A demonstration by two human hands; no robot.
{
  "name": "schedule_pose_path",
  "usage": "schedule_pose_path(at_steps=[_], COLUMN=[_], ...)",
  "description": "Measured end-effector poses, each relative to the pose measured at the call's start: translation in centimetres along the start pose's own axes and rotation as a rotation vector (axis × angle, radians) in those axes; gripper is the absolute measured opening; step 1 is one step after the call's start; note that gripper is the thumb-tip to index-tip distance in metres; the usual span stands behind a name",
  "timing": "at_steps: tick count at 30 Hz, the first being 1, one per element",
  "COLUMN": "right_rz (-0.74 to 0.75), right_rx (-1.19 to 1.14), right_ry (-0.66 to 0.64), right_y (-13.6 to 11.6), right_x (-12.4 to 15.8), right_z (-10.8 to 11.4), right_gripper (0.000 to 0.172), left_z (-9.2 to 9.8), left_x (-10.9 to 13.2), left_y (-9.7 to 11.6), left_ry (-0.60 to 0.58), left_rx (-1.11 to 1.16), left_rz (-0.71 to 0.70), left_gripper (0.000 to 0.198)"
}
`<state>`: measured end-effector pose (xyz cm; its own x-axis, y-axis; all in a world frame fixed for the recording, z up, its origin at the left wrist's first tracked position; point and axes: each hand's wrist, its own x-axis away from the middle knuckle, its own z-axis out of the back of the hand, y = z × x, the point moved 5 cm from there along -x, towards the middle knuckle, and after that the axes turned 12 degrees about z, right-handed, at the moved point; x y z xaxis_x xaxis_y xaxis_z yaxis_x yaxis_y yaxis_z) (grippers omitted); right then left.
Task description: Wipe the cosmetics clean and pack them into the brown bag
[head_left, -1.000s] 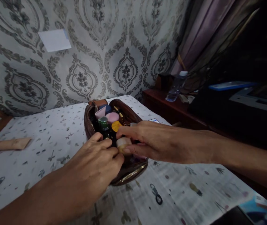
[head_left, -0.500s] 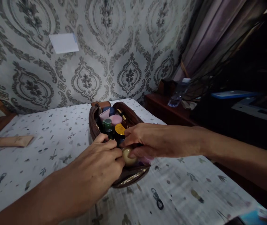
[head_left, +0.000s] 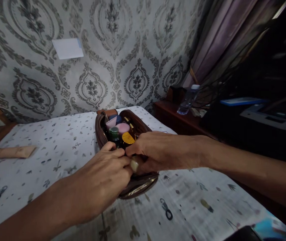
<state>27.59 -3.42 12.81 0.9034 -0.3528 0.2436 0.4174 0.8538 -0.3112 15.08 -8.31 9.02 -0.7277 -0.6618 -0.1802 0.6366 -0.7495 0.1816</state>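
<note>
Snugly, the right hand [head_left: 155, 151] bends its fingers around a pale container [head_left: 134, 164] inside the brown bag [head_left: 132, 186]; the left hand [head_left: 107, 176] curls at the bag's edge, grip hidden: I cannot tell what it holds. Farther in sit a green-capped bottle [head_left: 114, 132] and a yellow lid [head_left: 127, 137]. Patterned bedding [head_left: 67, 147] spreads on both sides; a papered wall [head_left: 122, 50] rises behind.

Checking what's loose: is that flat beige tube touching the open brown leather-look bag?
Apart; the head view shows patterned white sheet between tube and bag.
</note>
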Motion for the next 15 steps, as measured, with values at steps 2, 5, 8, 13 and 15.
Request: schedule_pose_path(at_steps=[2,5,8,13,15], right_rz=[-0.009,-0.018,0.01,0.042,0.037], right_rx=[0.055,0.117,0.095,0.075,0.085], right_ry=[-0.019,-0.011,0.019,0.012,-0.038], right_y=[-0.2,-0.2,0.1,0.5,0.2], right_x=[-0.2,-0.2,0.0,0.1,-0.1], right_z=[0.0,-0.1,-0.5,-0.6,-0.4], right_gripper=[0.01,0.017,0.017,0.015,0.014], left_z=[0.2,0.5,0.5,0.4,0.2], left_x=[0.0,-0.4,-1.1,-1.5,-1.5], left_y=[0.1,0.2,0.4,0.4,0.4], left_ry=[0.008,-0.017,-0.073,-0.073,-0.067], left_rx=[-0.005,-0.014,-0.032,-0.076,-0.1], left_rz=[-0.003,0.031,0.078,0.087,0.079], left_gripper=[0.014,0.013,0.011,0.013,0.014])
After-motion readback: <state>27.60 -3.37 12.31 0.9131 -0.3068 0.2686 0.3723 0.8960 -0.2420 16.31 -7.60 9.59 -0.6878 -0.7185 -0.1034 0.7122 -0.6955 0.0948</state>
